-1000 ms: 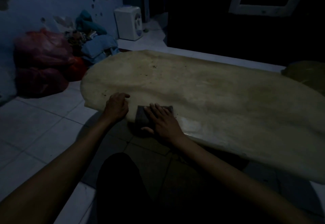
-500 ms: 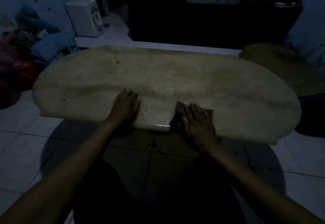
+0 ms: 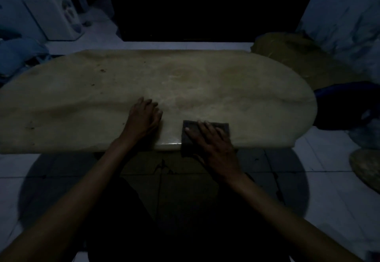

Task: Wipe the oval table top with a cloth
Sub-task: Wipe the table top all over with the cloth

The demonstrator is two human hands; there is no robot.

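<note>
A low oval table top (image 3: 226, 80), pale beige stone with faint stains and dark specks, fills the middle of the dim view. A dark grey folded cloth (image 3: 190, 131) lies at its near edge, hanging slightly over it. My right hand (image 3: 213, 144) presses flat on the cloth, fingers spread and pointing away from me. My left hand (image 3: 144, 117) rests palm down on the bare table top just left of the cloth, fingers loosely curled, holding nothing.
A white appliance (image 3: 55, 14) stands on the tiled floor at the back left beside blue bundles (image 3: 18, 56). A dark cabinet (image 3: 205, 8) runs behind the table. An olive cushion (image 3: 304, 60) and a dark blue object (image 3: 347, 105) lie right of the table.
My right hand has slid the cloth to the right along the near edge. My left hand has also shifted right on the table top. My head has turned so the table is centred.
</note>
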